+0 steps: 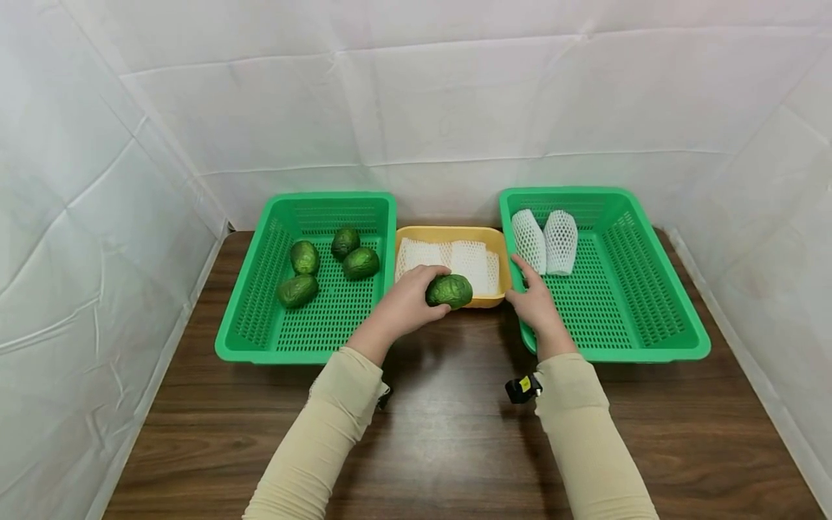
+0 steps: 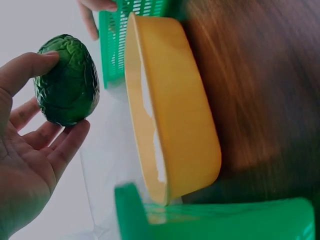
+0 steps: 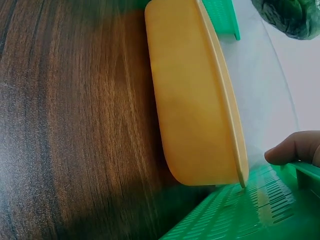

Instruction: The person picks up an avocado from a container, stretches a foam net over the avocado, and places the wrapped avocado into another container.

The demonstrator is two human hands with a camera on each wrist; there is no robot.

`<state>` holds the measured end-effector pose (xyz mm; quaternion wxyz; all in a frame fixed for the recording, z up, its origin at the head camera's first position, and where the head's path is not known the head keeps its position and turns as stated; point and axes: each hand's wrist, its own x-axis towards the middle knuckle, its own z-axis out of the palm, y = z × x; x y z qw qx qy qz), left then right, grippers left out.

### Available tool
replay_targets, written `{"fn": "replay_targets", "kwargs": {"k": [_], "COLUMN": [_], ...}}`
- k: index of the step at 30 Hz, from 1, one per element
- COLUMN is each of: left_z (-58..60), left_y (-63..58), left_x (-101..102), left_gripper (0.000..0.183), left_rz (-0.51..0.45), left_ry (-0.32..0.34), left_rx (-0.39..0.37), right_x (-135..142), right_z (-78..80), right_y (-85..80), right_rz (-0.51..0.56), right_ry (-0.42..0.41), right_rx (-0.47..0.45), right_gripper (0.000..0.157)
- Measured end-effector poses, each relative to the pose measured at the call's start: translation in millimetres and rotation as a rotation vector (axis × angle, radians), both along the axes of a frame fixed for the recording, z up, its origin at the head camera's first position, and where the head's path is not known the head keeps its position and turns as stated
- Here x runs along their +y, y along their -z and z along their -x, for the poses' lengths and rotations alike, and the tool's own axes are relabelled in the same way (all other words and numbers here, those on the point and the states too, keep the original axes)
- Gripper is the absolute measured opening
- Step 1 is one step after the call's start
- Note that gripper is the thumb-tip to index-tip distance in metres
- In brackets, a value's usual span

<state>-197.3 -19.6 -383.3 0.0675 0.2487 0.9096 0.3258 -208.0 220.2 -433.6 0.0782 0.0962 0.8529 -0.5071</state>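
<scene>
My left hand [image 1: 416, 296] holds a dark green, wrinkled avocado [image 1: 449, 291] just in front of the yellow tub [image 1: 448, 233]. In the left wrist view the thumb lies on top of the avocado [image 2: 67, 82] and the fingertips support its underside. White foam net sleeves [image 1: 469, 263] lie inside the tub. My right hand [image 1: 538, 307] is at the left rim of the right green basket [image 1: 663, 354], index finger and thumb apart. The right wrist view shows its thumb [image 3: 282, 152] at the rim, other fingers out of sight. Two white net-sleeved pieces [image 1: 560, 242] lie in that basket.
On the left stands another green basket [image 1: 227, 339] with several avocados [image 1: 361, 263] in it. The tub sits between the two baskets on the dark wooden table [image 1: 448, 448]. White sheeting [image 1: 442, 108] hangs behind and along both sides.
</scene>
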Motion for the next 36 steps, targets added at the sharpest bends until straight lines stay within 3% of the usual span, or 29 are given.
{"fn": "replay_targets", "kwargs": {"k": [22, 36], "left_z": [-11.2, -16.8], "left_y": [28.9, 56.2], "left_x": [15.3, 30.1], "left_gripper": [0.056, 0.054], "left_rz": [0.030, 0.166], "left_ry": [-0.037, -0.043], "left_rx": [-0.148, -0.209], "right_x": [-0.7, -1.3], "right_z": [2.4, 1.4], "right_y": [-0.3, 1.0], "right_rz": [-0.003, -0.015], "right_ry": [-0.007, -0.006], "right_rx": [-0.002, 0.020], "right_gripper": [0.068, 0.068]}}
